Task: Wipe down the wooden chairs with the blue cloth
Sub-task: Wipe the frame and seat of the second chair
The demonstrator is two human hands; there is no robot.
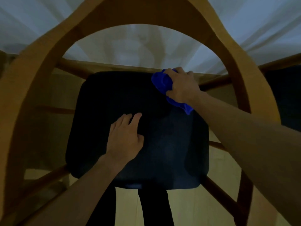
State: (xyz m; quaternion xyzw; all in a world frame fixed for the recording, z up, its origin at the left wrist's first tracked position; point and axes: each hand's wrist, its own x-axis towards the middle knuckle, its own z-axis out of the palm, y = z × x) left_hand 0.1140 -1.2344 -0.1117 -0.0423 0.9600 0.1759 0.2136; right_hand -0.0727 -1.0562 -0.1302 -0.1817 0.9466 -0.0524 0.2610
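I look down through the arched wooden back (40, 66) of a chair onto its dark padded seat (171, 152). My right hand (184, 85) grips a bunched blue cloth (162, 82) at the seat's far right corner, close to the wooden frame. A tail of the cloth hangs out below the wrist. My left hand (125, 137) rests flat on the middle of the seat with its fingers straight and spread.
A white tablecloth (130, 46) hangs just beyond the chair's front. Another chair's wooden rail and dark seat (283, 95) show at the right edge. Wooden rungs (228, 196) cross below the seat, over a light floor. My dark trouser legs (153, 207) stand behind the seat.
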